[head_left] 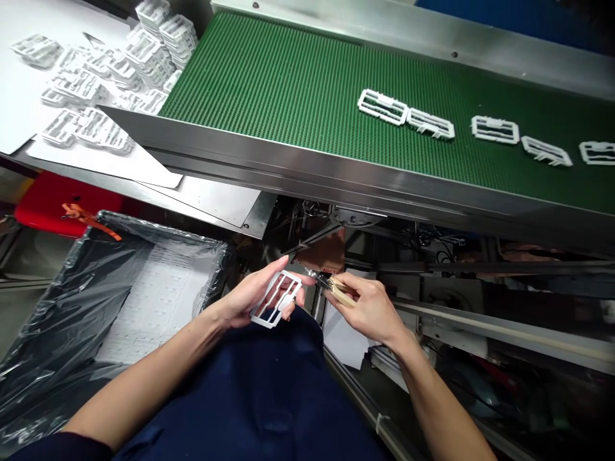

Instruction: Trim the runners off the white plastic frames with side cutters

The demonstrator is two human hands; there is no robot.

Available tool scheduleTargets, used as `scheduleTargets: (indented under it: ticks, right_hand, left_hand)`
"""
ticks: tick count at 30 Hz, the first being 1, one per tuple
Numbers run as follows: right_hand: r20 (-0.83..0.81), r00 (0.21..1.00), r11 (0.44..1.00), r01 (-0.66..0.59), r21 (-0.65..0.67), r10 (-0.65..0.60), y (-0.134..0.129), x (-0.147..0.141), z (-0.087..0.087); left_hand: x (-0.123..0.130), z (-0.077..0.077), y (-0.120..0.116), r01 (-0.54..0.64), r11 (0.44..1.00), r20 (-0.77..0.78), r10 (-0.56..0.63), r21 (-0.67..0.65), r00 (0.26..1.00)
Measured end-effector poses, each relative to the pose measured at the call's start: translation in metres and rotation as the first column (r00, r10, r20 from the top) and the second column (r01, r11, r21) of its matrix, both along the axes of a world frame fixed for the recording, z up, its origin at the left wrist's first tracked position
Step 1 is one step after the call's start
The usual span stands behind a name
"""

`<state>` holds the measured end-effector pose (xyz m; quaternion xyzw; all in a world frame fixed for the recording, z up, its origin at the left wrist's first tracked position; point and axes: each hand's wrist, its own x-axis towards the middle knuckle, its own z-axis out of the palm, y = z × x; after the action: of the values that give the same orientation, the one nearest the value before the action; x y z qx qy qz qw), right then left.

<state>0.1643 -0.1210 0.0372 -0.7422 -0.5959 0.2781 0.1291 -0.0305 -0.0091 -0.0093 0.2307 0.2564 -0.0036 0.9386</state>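
Beyond navy clothing (276, 397), the left hand (245, 298) holds a white frame (287, 301).

You had a white frame (287, 303), and your pliers (329, 283) showed cream handles (343, 298). Your clothing (276, 397) was navy blue. You saw a green belt (269, 77) with fine dark stripes, 5 white frames (385, 99) on it, a silver-grey side rail (298, 161), white stacked frames (147, 61), a black bin liner (43, 326), and an orange clamp (78, 213).

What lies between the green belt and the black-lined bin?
In the head view, from green belt to black-lined bin: a metal side rail, then white sheets on a metal table.
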Motion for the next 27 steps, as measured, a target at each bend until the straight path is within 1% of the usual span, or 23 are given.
scheduleTargets:
  ticks: [2,4,7,10,12,14,15,16,17,19,20,21,22,24,26,27]
  right_hand:
    - [-0.063,0.994,0.996,0.085,-0.003,-0.086,-0.001,0.001,-0.005]
    - [-0.084,0.985,0.989,0.147,-0.008,-0.147,-0.002,0.001,-0.008]
    - [-0.094,0.969,0.974,0.226,-0.026,-0.227,-0.003,0.0,-0.01]
    - [-0.14,0.945,0.956,0.292,-0.035,-0.294,-0.005,-0.002,-0.013]
    - [-0.187,0.92,0.939,0.344,-0.033,-0.344,-0.006,-0.003,-0.018]
    - [-0.279,0.866,0.907,0.419,-0.049,-0.415,-0.007,-0.004,-0.025]
    - [-0.356,0.816,0.884,0.462,-0.073,-0.456,-0.008,-0.005,-0.029]
    - [-0.451,0.74,0.856,0.503,-0.119,-0.498,-0.009,-0.006,-0.033]
    - [-0.55,0.636,0.822,0.537,-0.188,-0.541,-0.01,-0.008,-0.038]
    - [-0.688,0.369,0.74,0.562,-0.371,-0.625,-0.013,-0.012,-0.048]
    - [-0.708,0.239,0.693,0.552,-0.464,-0.665,-0.015,-0.015,-0.053]
    - [-0.706,0.129,0.647,0.539,-0.54,-0.696,-0.016,-0.018,-0.058]
    - [-0.696,0.043,0.608,0.526,-0.594,-0.717,-0.018,-0.021,-0.062]
    - [-0.689,-0.08,0.56,0.519,-0.646,-0.72,-0.021,-0.025,-0.069]
    - [-0.708,-0.155,0.548,0.528,-0.649,-0.689,-0.022,-0.029,-0.073]
    - [-0.721,-0.176,0.551,0.533,-0.642,-0.67,-0.022,-0.031,-0.075]
  left_hand:
    - [0.0,-0.002,0.001,-0.023,0.998,0.011,0.023,-0.051,1.0]
    - [0.0,-0.004,0.002,-0.019,0.996,0.038,0.023,-0.089,0.999]
    - [0.001,-0.007,0.003,-0.037,0.989,0.077,0.048,-0.143,0.996]
    - [0.002,-0.008,0.004,-0.051,0.979,0.101,0.072,-0.196,0.992]
    - [0.003,-0.009,0.005,-0.051,0.974,0.119,0.079,-0.22,0.99]
    - [0.004,-0.01,0.005,-0.051,0.969,0.131,0.084,-0.241,0.988]
    - [0.004,-0.011,0.006,-0.054,0.967,0.134,0.089,-0.251,0.987]
    - [0.005,-0.012,0.007,-0.057,0.963,0.135,0.095,-0.262,0.986]
    - [0.005,-0.013,0.007,-0.062,0.96,0.134,0.102,-0.273,0.986]
    - [0.005,-0.016,0.009,-0.078,0.955,0.127,0.119,-0.287,0.985]
    - [0.005,-0.017,0.01,-0.087,0.953,0.121,0.127,-0.292,0.984]
    - [0.004,-0.018,0.011,-0.098,0.95,0.115,0.137,-0.296,0.984]
    - [0.004,-0.019,0.011,-0.107,0.948,0.11,0.146,-0.301,0.983]
    - [0.004,-0.021,0.013,-0.116,0.944,0.107,0.156,-0.31,0.982]
    - [0.004,-0.022,0.013,-0.117,0.94,0.114,0.161,-0.319,0.98]
    - [0.004,-0.022,0.014,-0.118,0.939,0.116,0.163,-0.323,0.98]
